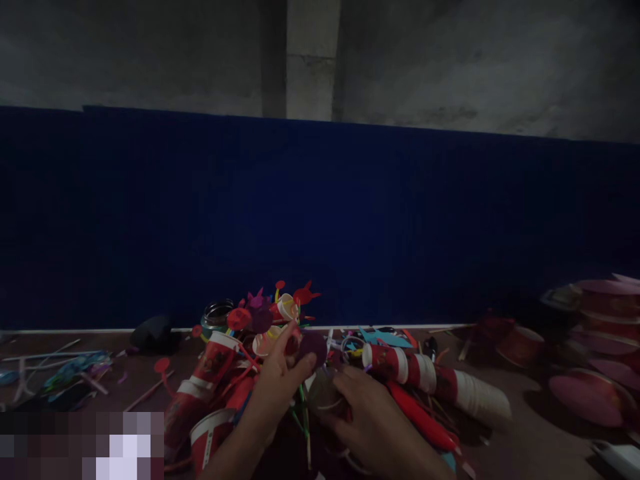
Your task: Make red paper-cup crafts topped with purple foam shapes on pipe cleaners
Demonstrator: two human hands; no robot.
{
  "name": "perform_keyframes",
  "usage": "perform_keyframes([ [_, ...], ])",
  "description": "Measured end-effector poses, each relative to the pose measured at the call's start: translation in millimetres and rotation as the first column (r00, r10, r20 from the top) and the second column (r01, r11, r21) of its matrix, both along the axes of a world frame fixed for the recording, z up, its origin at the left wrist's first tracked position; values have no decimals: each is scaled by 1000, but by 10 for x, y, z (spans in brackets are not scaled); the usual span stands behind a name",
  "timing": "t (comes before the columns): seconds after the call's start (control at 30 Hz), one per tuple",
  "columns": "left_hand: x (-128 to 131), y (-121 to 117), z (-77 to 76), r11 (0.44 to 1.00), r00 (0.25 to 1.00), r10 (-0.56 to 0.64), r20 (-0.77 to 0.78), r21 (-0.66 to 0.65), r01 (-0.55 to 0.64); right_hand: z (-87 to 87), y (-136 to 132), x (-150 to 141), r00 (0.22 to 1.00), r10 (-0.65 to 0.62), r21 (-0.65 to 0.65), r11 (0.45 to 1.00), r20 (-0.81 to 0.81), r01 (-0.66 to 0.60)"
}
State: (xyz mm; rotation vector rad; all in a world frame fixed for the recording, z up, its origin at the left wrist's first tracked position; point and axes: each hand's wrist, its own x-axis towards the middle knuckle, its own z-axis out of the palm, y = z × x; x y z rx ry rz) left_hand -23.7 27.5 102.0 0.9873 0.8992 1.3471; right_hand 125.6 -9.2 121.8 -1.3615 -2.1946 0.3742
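Observation:
My left hand (280, 377) is closed in a pinch, its thumb pressed on a dark purple paper disc (313, 348). Close beside it, my right hand (367, 407) curls its fingers round a dull, roundish, translucent thing (326, 392), too dim to name surely. Thin green sticks (302, 417) show between the two hands. Left of my left hand lie red-and-white paper cups (220, 350) with red paper discs (239, 319) on strips. Just behind the hands are a purple spiky paper cutout (259, 313) and a red one (305, 295).
A row of nested paper cups (425, 373) lies at right, above a long red object (423, 417). Blue paper pieces (383, 337) lie behind. Pink-topped cups (585, 397) crowd the far right. Ribbons and sticks (75, 370) lie left. A blue partition (320, 220) borders the table.

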Motion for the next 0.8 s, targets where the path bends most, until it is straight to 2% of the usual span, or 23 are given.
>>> perform_keyframes([
  [0.17, -72, -4, 81, 1000, 993, 1, 117, -5, 0, -80, 75, 74, 998, -56, 59, 997, -38, 58],
  [0.3, -92, 59, 6, 998, 994, -36, 107, 54, 31, -18, 84, 105, 991, -117, 68, 990, -65, 121],
  [0.4, -47, 72, -93, 988, 984, -149, 101, 44, 146, 43, 78, 117, 990, -111, 75, 990, -89, 117],
  [0.53, 55, 41, -205, 933, 929, -359, 90, 21, 359, 54, 81, 115, 979, -99, 50, 993, -181, 110],
  [0.63, 99, 47, -276, 926, 922, -376, 95, 6, 377, 50, 97, 141, 962, -96, 9, 995, -257, 102],
  [0.73, 86, 77, -325, 924, 919, -382, 98, 2, 383, 58, 138, 214, 924, -204, -15, 978, -324, 210],
  [0.8, 60, 85, -334, 894, 893, -445, 69, -14, 447, 57, 181, 276, 880, -304, -2, 946, -366, 326],
])
